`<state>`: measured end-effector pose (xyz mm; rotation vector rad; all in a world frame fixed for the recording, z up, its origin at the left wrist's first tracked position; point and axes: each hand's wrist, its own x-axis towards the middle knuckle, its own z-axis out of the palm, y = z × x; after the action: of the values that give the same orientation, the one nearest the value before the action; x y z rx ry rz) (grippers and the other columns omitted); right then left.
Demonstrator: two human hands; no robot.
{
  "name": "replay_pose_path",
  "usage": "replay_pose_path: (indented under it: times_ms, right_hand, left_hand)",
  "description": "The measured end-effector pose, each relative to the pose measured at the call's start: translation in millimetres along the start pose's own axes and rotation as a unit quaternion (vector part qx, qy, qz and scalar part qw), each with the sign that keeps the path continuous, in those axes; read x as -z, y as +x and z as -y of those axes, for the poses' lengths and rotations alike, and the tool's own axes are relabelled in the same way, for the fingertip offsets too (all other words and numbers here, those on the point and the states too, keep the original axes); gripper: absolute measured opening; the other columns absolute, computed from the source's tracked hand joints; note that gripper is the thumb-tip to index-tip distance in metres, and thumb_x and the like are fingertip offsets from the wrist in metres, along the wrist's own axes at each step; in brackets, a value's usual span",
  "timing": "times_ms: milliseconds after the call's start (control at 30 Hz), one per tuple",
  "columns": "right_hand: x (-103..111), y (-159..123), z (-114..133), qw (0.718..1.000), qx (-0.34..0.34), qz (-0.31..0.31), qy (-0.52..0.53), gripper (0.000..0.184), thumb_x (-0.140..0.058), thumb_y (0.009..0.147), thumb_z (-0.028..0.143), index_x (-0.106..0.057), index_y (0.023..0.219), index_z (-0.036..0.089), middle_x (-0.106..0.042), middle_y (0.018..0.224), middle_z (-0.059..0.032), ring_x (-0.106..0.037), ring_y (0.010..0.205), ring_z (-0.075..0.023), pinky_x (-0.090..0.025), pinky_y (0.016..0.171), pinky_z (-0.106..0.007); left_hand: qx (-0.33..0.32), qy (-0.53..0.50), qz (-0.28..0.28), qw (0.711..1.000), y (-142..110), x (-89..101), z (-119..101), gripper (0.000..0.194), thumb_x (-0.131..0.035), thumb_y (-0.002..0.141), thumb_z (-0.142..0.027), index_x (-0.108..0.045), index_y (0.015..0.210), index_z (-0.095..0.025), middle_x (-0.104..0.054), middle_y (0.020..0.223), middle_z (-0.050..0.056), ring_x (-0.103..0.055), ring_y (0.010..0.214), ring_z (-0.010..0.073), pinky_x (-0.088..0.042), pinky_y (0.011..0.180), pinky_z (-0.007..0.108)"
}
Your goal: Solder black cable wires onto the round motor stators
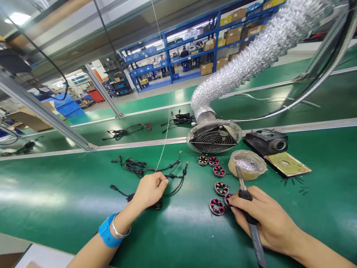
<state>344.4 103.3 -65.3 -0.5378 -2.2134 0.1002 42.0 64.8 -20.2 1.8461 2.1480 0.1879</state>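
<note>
My left hand [153, 189], a blue strap and a metal bangle at its wrist, is closed in a pinch. A thin strand of solder wire [164, 143] hangs from above and runs to its fingers. Beside the fingertips lie black cables [178, 184] with connectors. My right hand [260, 216] grips a soldering iron [247, 203], its tip pointing up at a round tub [245, 173] of silvery shavings. That hand's thumb and finger also touch a small ring of red coils [227, 200]. Several similar coil rings [216, 207] lie to its left.
A fume extractor hood [214, 137] with a silver flexible duct [237, 70] stands behind the rings. Right of the tub sit a black iron holder [267, 141] and a yellow sponge [287, 163]. More cable bundles [181, 118] lie beyond the metal rail.
</note>
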Motion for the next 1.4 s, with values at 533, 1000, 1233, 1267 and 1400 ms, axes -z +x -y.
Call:
replay_pose_path:
  times_ms: [533, 1000, 1233, 1267, 1400]
  right_hand:
    - [-19, -7, 27, 0.994, -0.083, 0.059, -0.046, 0.016, -0.048, 0.088, 0.018, -0.053, 0.104, 0.018, -0.066, 0.068, -0.0004, -0.061, 0.050, -0.0139, -0.047, 0.050, -0.024]
    - [-40, -5, 35, 0.984, -0.120, 0.084, 0.105, 0.038, -0.048, 0.074, 0.009, -0.047, 0.109, 0.023, -0.070, 0.086, -0.0026, -0.069, 0.070, -0.0172, -0.053, 0.061, -0.026]
    - [-43, -5, 35, 0.980, -0.127, 0.112, 0.105, 0.030, -0.048, 0.074, 0.007, -0.046, 0.099, 0.024, -0.063, 0.074, 0.0028, -0.061, 0.056, -0.0141, -0.045, 0.052, -0.024]
    - [-42, -5, 35, 0.981, -0.129, 0.111, 0.093, 0.030, -0.049, 0.074, 0.007, -0.045, 0.098, 0.024, -0.061, 0.071, 0.0037, -0.060, 0.053, -0.0139, -0.044, 0.051, -0.024]
    - [-40, -8, 34, 0.985, -0.146, 0.081, 0.048, 0.034, -0.051, 0.073, 0.009, -0.042, 0.102, 0.023, -0.061, 0.071, 0.0032, -0.062, 0.054, -0.0154, -0.044, 0.050, -0.025]
  left_hand:
    - [-0.152, -0.077, 0.105, 0.980, -26, -34.2, -61, 0.029, -0.040, 0.091, -0.030, -0.068, 0.096, -0.024, -0.062, 0.058, -0.001, -0.057, 0.053, 0.0189, -0.044, 0.061, 0.030]
    - [-0.203, -0.196, 0.092, 0.955, -18, -46.0, -69, 0.004, -0.056, 0.076, -0.024, -0.058, 0.073, -0.022, -0.036, 0.053, -0.006, -0.034, 0.049, 0.0128, -0.028, 0.051, 0.026]
    - [-0.172, -0.230, 0.141, 0.947, -20, -37.3, -66, 0.014, -0.057, 0.080, -0.023, -0.060, 0.067, -0.019, -0.052, 0.058, -0.003, -0.044, 0.057, 0.0115, -0.034, 0.059, 0.022]
    - [-0.168, -0.239, 0.153, 0.944, -21, -35.6, -64, 0.014, -0.057, 0.080, -0.021, -0.061, 0.068, -0.018, -0.053, 0.059, -0.003, -0.044, 0.057, 0.0110, -0.034, 0.059, 0.022]
    - [-0.095, -0.275, 0.256, 0.922, -21, -30.2, -54, 0.011, -0.059, 0.080, -0.024, -0.059, 0.071, -0.018, -0.036, 0.047, -0.009, -0.029, 0.045, 0.0084, -0.022, 0.046, 0.021]
